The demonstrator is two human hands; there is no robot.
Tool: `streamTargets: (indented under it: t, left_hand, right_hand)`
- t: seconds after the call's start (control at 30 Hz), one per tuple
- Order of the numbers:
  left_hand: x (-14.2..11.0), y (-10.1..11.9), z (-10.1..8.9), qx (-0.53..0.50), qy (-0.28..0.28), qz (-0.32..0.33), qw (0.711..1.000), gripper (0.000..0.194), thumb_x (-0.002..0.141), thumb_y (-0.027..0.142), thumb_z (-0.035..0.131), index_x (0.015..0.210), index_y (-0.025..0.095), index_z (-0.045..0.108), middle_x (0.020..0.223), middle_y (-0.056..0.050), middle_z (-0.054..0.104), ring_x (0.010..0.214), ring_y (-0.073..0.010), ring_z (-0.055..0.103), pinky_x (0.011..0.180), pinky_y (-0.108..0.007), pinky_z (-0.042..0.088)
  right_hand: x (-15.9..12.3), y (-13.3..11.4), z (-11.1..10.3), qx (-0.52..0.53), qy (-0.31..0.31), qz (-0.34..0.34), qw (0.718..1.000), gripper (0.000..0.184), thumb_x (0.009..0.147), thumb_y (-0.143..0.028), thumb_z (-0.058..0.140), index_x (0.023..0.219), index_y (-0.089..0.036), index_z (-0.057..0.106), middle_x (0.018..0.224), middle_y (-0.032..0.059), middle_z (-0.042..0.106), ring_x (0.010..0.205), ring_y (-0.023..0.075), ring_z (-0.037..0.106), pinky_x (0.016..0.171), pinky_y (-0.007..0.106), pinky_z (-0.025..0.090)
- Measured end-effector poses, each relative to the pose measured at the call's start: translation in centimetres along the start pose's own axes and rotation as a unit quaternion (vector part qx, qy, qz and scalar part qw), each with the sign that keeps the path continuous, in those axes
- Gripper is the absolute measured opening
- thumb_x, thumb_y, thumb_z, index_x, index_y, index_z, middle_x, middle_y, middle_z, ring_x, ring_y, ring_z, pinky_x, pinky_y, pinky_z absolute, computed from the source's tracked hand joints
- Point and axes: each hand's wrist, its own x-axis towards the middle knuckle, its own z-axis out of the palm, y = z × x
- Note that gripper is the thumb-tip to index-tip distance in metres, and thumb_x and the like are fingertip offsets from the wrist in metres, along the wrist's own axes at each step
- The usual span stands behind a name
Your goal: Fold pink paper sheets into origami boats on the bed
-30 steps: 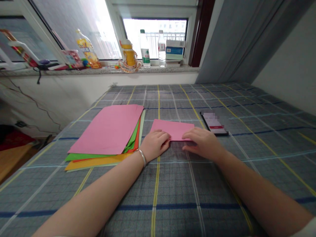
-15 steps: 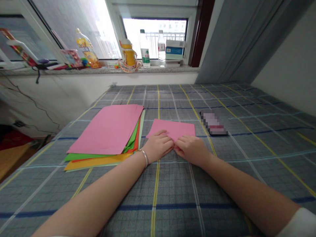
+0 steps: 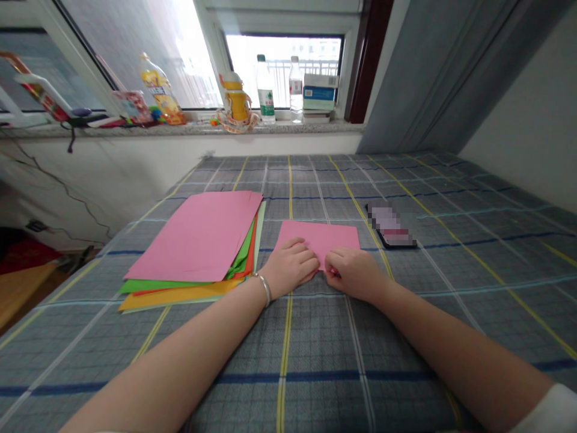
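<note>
A small pink sheet of paper (image 3: 333, 233) lies on the checked cloth in front of me, its near edge partly hidden under my hands. My left hand (image 3: 293, 264), with a bracelet at the wrist, rests on its left side, fingers lying over the paper. At the near edge, right of the middle, my right hand (image 3: 354, 272) has its fingers curled in against the paper. A narrow gap separates the two hands. Left of them is a stack of coloured paper (image 3: 196, 237), pink on top, with green, orange and yellow sheets showing beneath.
A phone (image 3: 391, 225) with a blurred screen lies to the right on the checked cloth (image 3: 406, 355). Along the windowsill stand a yellow cup (image 3: 236, 102), a green-labelled bottle (image 3: 265, 93), another clear bottle (image 3: 296, 90), boxes (image 3: 319, 95) and a drink bottle (image 3: 162, 90).
My right hand has slid slightly right along the near edge, its fingers now more curled, opening a gap between the hands. The small pink sheet has shifted slightly to the right.
</note>
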Motion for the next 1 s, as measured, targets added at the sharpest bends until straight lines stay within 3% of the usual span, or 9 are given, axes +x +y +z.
streamTargets:
  t: [0.3, 0.5, 0.73, 0.83, 0.93, 1.0]
  left_hand:
    - [-0.3, -0.4, 0.0, 0.005, 0.010, -0.013, 1.000, 0.023, 0.097, 0.026, 0.042, 0.086, 0.020, 0.061, 0.082, -0.002, 0.066, 0.085, -0.0145, 0.059, 0.101, -0.036, 0.040]
    - [-0.4, -0.7, 0.1, 0.010, 0.008, -0.022, 1.000, 0.025, 0.097, 0.028, 0.041, 0.083, 0.018, 0.059, 0.080, -0.003, 0.064, 0.079, -0.0154, 0.056, 0.083, -0.032, 0.045]
    - [-0.4, -1.0, 0.5, 0.018, 0.007, -0.022, 1.000, 0.022, 0.096, 0.028, 0.045, 0.082, 0.018, 0.058, 0.080, -0.002, 0.063, 0.078, -0.0164, 0.055, 0.076, -0.030, 0.045]
    - [-0.3, -1.3, 0.8, 0.007, 0.008, -0.042, 0.999, 0.020, 0.095, 0.028, 0.045, 0.083, 0.018, 0.058, 0.082, -0.003, 0.064, 0.080, -0.0173, 0.057, 0.074, -0.030, 0.046]
    - [-0.4, -1.6, 1.1, -0.022, 0.005, -0.053, 0.998, 0.013, 0.093, 0.024, 0.049, 0.089, 0.017, 0.059, 0.092, -0.005, 0.066, 0.088, -0.0180, 0.059, 0.078, -0.031, 0.048]
    - [-0.5, -1.7, 1.2, -0.052, 0.001, -0.049, 0.997, 0.009, 0.091, 0.020, 0.051, 0.092, 0.016, 0.058, 0.102, -0.006, 0.067, 0.097, -0.0177, 0.060, 0.084, -0.031, 0.049]
  right_hand:
    - [-0.2, 0.5, -0.8, -0.015, -0.017, 0.021, 1.000, 0.008, 0.078, -0.018, 0.052, 0.072, -0.020, 0.057, 0.073, 0.0018, 0.065, 0.066, 0.0152, 0.056, 0.058, 0.029, 0.029]
    - [-0.2, 0.6, -0.9, -0.039, -0.007, 0.005, 0.999, 0.009, 0.080, -0.017, 0.051, 0.074, -0.020, 0.057, 0.076, 0.0031, 0.064, 0.070, 0.0160, 0.055, 0.061, 0.030, 0.031]
    - [0.0, 0.6, -0.7, -0.038, -0.001, 0.001, 0.999, 0.010, 0.081, -0.016, 0.051, 0.076, -0.019, 0.059, 0.079, 0.0051, 0.065, 0.075, 0.0180, 0.056, 0.065, 0.030, 0.036]
    - [0.2, 1.0, -0.1, -0.005, 0.011, -0.001, 1.000, 0.013, 0.083, -0.025, 0.056, 0.091, -0.018, 0.064, 0.097, 0.0089, 0.068, 0.093, 0.0227, 0.058, 0.079, 0.033, 0.042]
    - [0.1, 1.7, 0.9, 0.041, 0.017, 0.011, 0.999, 0.045, 0.087, -0.041, 0.055, 0.123, -0.014, 0.057, 0.127, 0.0137, 0.060, 0.118, 0.0283, 0.051, 0.098, 0.042, 0.040]
    - [0.0, 2.2, 1.5, 0.064, -0.005, 0.018, 0.998, 0.053, 0.090, -0.043, 0.050, 0.133, -0.012, 0.051, 0.136, 0.0136, 0.055, 0.127, 0.0287, 0.046, 0.105, 0.044, 0.036]
